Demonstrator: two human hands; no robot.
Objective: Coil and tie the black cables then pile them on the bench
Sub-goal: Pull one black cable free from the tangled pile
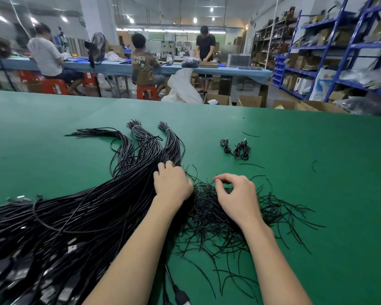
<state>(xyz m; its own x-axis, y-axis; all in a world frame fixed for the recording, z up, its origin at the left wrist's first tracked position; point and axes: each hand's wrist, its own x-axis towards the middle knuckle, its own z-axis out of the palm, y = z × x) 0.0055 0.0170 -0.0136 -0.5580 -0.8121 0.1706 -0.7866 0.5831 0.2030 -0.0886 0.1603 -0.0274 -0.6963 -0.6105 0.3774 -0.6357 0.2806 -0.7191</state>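
Observation:
A big sheaf of long black cables [79,216] fans across the green bench [306,172] from the lower left toward three bound ends at the back. My left hand [172,181] lies on the sheaf with fingers curled into the cables. Right of it spreads a heap of thin black twist ties [209,216]. My right hand [235,197] hovers over that heap, thumb and forefinger bent toward each other; whether a tie is pinched between them is too fine to tell. Two small coiled, tied cables [238,148] lie farther back on the bench.
Stray ties [251,134] dot the bench on the right. A cable plug [180,296] lies at the near edge between my forearms. Beyond the bench, people work at a blue table [240,72]; cardboard boxes and blue shelving [330,51] stand at the right.

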